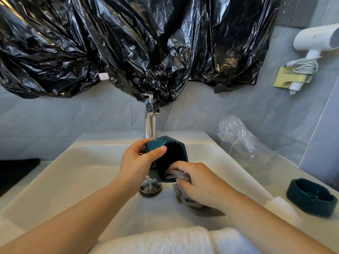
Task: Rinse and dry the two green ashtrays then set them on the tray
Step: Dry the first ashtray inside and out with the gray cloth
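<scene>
My left hand (pixel 136 162) grips a dark green ashtray (pixel 169 154) by its rim, tilted on its side over the white sink basin (pixel 77 173), its hollow facing me. My right hand (pixel 200 182) holds a grey-brown cloth (pixel 180 176) and presses part of it into the ashtray's lower inside; the rest of the cloth hangs under my palm. The second green ashtray (pixel 311 197) sits upright on the counter at the right of the sink. No tray is clearly in view.
A chrome tap (pixel 151 123) stands behind the held ashtray, the drain plug (pixel 150 188) below it. White towel (pixel 174 241) lies on the near rim. Crumpled clear plastic (pixel 240 138) is right of the basin. Black plastic sheeting (pixel 128 44) covers the wall above; a white hairdryer (pixel 311 43) hangs right.
</scene>
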